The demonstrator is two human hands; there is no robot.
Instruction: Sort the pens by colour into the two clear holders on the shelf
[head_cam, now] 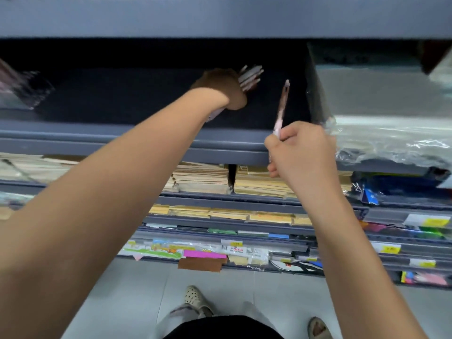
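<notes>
Pens (249, 78), blurred, are gripped by the shadowed left hand (222, 90); right hand (300, 152) pinches a pink pen (281, 108).

Both bare arms reach up and forward. The left hand (221, 88) is far out, fingers curled round a bunch of pens (249, 78). The right hand (302, 152) is nearer, pinching one pen (281, 108).

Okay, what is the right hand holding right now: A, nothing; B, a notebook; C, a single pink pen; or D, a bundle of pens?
C: the right hand grips one pink pen that points up into the shelf opening, while the bundle of pens is in the left hand.
</notes>
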